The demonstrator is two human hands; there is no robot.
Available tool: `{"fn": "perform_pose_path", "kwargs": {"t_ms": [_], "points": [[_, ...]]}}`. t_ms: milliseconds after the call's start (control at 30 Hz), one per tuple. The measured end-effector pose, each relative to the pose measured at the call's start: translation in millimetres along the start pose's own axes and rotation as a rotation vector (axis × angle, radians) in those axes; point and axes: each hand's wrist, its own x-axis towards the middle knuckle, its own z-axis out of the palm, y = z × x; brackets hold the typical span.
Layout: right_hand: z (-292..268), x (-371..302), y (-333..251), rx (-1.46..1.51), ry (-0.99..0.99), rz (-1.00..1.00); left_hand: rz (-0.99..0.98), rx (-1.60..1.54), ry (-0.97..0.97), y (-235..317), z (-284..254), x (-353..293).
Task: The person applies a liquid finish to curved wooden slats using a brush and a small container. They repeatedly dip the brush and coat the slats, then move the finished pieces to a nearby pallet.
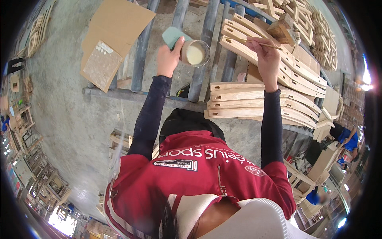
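My left hand (168, 59) is closed round a small round cup (207, 53) of creamy pale liquid (195, 53). A flat pale green piece (172, 36) with rounded corners sticks out beside the thumb, against the cup; whether it is part of the cup I cannot tell. Between the fingertips of my right hand (268, 61) is a thin wooden stick (273, 46), held over a row of curved wooden slats (238, 45). Oval slots show at the slat ends. Nearer to me lies a second group of curved slats (238, 104), partly behind my right forearm.
Grey metal rollers (203, 51) run away from me under the slats. Flat cardboard (115, 20) and a stained board (101, 63) lie at the left. A wooden block (281, 28) stands on the far slats. Wooden frames (326, 40) are stacked at the far right; people work beyond.
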Motion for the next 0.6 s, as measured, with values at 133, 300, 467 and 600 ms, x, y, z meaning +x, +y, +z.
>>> {"fn": "perform_pose_path", "kwargs": {"t_ms": [133, 300, 467, 600], "points": [[9.6, -20.4, -26.1, 0.147, -0.133, 0.046, 0.089, 0.029, -0.025, 10.9, 10.2, 12.8], [17.5, -29.2, -16.6, -0.100, -0.136, 0.046, 0.167, -0.012, -0.050, 35.7, 25.0, 11.6], [13.4, -27.2, -4.7, 0.189, -0.170, 0.187, 0.148, -0.003, -0.056, 31.3, 27.3, 13.6], [10.1, -27.4, -7.5, 0.327, -0.104, 0.338, 0.144, -0.053, -0.051, 28.4, 29.9, 14.4]]}}
